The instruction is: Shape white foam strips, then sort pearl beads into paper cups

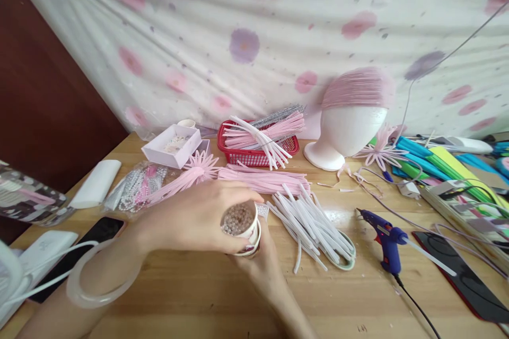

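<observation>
Two paper cups are nested over the middle of the table. The inner cup (250, 234) is tilted towards me and holds something brown and bubbly-looking. My left hand (202, 214), below a pale bangle, grips this cup from the left with the thumb at the near side. Around the outer cup (253, 249) from below and the right, my right hand (264, 262) is closed, its fingers partly hidden. Close behind the hands lie pink pipe cleaners (266, 179); white pipe cleaners (308, 228) are just to the right.
A red basket (254, 158) of pipe cleaners and a white box (170, 147) stand at the back, beside a foam head (350, 122) wrapped in pink. A blue glue gun (385, 238) with its cord lies right. Phones (91, 243), beads in plastic (137, 185) and cables are left.
</observation>
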Demonstrator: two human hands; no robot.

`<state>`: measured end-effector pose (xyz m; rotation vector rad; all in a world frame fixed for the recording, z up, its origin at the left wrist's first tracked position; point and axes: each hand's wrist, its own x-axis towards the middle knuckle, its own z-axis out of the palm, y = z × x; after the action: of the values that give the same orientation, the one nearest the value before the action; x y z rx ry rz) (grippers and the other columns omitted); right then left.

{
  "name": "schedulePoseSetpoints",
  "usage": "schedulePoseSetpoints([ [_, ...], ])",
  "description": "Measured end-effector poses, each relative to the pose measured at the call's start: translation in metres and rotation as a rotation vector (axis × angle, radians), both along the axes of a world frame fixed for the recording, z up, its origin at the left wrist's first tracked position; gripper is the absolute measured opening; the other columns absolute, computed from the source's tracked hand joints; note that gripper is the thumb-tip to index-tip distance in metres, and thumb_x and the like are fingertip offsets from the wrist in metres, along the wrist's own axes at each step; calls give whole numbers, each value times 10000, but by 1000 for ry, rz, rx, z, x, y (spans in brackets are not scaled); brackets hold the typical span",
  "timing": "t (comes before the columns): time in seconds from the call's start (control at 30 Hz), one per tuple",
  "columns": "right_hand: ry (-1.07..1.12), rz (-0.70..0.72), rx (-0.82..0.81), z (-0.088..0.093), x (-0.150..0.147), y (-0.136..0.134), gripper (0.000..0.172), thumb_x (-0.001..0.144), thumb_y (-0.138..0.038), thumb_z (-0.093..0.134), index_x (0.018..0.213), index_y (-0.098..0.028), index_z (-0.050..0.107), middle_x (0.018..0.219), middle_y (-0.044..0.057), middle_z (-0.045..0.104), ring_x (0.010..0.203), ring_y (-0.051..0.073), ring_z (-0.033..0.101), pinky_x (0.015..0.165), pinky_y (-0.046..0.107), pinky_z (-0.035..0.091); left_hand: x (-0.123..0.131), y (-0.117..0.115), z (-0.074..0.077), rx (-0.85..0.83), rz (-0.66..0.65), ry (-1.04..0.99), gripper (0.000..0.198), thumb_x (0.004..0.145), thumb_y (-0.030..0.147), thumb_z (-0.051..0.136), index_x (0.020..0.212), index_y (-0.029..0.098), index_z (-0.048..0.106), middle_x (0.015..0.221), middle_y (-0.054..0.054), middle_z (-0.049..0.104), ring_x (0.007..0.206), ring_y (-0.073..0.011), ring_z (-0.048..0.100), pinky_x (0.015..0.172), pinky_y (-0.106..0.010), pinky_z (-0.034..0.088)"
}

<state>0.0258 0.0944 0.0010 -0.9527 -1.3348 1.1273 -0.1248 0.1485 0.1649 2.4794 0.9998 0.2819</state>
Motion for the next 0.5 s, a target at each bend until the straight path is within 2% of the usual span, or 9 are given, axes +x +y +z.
schedulePoseSetpoints([
  [0.13,59,-8,28,-8,0,2,595,752,-182,769,1275,-264,498,1253,78,634,1130,277,621,946,409,521,-15,0,18,109,44,-20,522,753,317,708,1264,339,605,1285,66,680,1156,-190,637,988,-280,470],
  [0.2,30,-38,51,-12,1,2,583,749,-173,763,1263,-257,501,1227,90,628,1083,277,630,914,415,531,-25,1,25,166,107,-42,513,736,374,735,1236,378,617,1244,90,694,1109,-186,658,886,-256,520],
  [0.3,-58,-102,96,-13,4,3,546,734,-106,718,1221,-259,525,1147,74,623,1022,257,625,888,397,526,-40,6,33,237,272,-129,452,715,486,745,1152,408,661,1086,114,732,933,-164,697,719,-226,551],
  [0.4,-106,-140,145,-9,6,3,549,725,-46,652,1208,-278,532,1116,51,612,1025,239,610,890,365,519,-50,13,38,185,365,-253,411,695,483,762,1090,390,697,948,118,736,840,-145,695,729,-227,563],
  [0.5,-100,-150,167,-5,5,5,568,720,-30,629,1212,-293,523,1125,43,603,1041,233,601,887,352,519,-55,18,36,80,371,-311,386,684,413,774,1064,376,715,928,106,739,828,-150,697,706,-221,569],
])
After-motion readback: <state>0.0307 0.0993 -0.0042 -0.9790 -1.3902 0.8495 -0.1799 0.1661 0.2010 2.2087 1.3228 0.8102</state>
